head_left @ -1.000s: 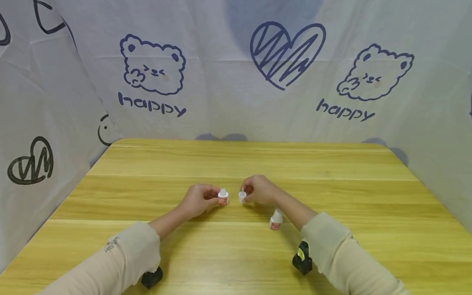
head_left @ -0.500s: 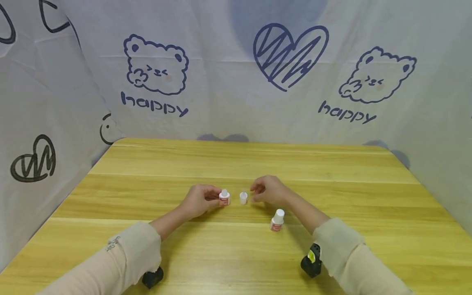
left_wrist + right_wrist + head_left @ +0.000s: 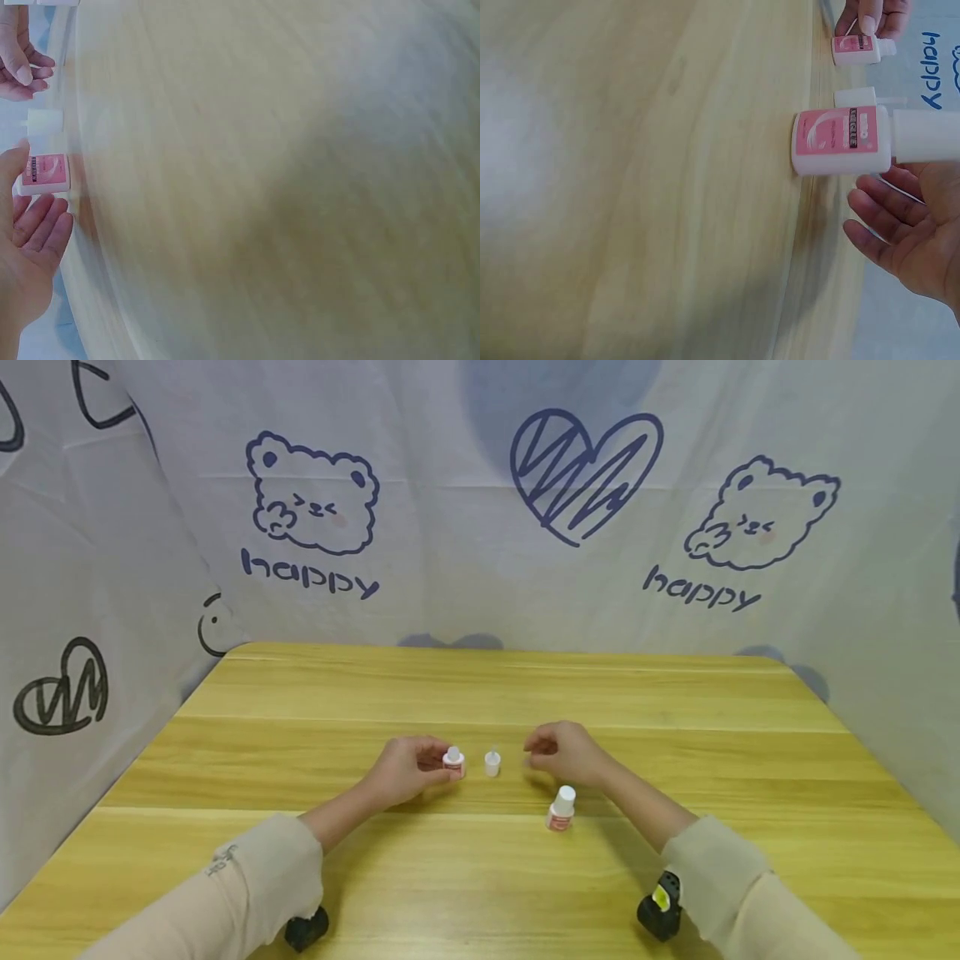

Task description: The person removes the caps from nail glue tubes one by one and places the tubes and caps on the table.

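Note:
My left hand (image 3: 408, 770) pinches a small white bottle (image 3: 453, 762) with a pink label between thumb and fingers. The bottle stands upright on the table and its cap is off, showing the translucent neck. A white cap (image 3: 492, 764) stands upside down just right of it, a thin stem pointing up, touched by neither hand. Further right my right hand (image 3: 572, 753) is held apart from the cap, fingers loosely bent and holding nothing. Nearer to me a second bottle (image 3: 561, 811) stands upright with its white cap on; in the right wrist view its pink label (image 3: 836, 141) faces the camera.
The wooden table (image 3: 420, 893) runs back to a white cloth (image 3: 442, 552) with drawn bears and hearts. Another cloth (image 3: 67, 568) hangs at the left. A black wrist camera (image 3: 660, 906) sits under the right sleeve, another (image 3: 307, 928) under the left.
My right hand has let go of the cap, leaving it standing on the table, and has moved away to the right. The left hand stays at its bottle.

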A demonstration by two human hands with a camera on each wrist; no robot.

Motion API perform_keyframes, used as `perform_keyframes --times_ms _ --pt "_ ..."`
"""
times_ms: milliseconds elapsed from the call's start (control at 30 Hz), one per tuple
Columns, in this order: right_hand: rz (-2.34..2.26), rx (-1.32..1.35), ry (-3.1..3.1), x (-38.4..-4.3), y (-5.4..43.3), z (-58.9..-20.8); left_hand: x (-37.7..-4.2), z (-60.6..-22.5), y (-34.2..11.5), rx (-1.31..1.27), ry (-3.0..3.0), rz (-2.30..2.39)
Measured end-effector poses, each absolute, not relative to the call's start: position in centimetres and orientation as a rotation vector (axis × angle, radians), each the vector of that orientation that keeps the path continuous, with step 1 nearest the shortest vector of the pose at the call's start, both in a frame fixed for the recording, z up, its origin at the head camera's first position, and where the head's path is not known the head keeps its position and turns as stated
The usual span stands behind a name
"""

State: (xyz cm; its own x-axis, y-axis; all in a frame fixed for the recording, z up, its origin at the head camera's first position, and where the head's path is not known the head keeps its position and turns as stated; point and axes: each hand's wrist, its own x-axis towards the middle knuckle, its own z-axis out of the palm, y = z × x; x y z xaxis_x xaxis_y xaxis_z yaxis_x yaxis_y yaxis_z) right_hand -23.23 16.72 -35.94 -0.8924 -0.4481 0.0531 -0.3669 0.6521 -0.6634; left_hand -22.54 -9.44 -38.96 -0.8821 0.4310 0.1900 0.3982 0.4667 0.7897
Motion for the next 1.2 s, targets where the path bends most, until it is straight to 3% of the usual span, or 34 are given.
perform_keyframes --times_ms 333,733,1200 --pt "-1.099 -0.627 2.855 -22.4 18.5 -35.4 -22.2 -37.2 -9.4 0.635 2.715 1.362" --pt "-1.104 -0.604 2.882 -20.8 19.8 -34.1 -21.6 -33.9 -9.7 0.756 2.801 1.445" --pt "-1.162 -0.717 2.92 -18.8 19.7 -33.5 -19.6 -33.1 -7.9 0.829 2.671 1.508"
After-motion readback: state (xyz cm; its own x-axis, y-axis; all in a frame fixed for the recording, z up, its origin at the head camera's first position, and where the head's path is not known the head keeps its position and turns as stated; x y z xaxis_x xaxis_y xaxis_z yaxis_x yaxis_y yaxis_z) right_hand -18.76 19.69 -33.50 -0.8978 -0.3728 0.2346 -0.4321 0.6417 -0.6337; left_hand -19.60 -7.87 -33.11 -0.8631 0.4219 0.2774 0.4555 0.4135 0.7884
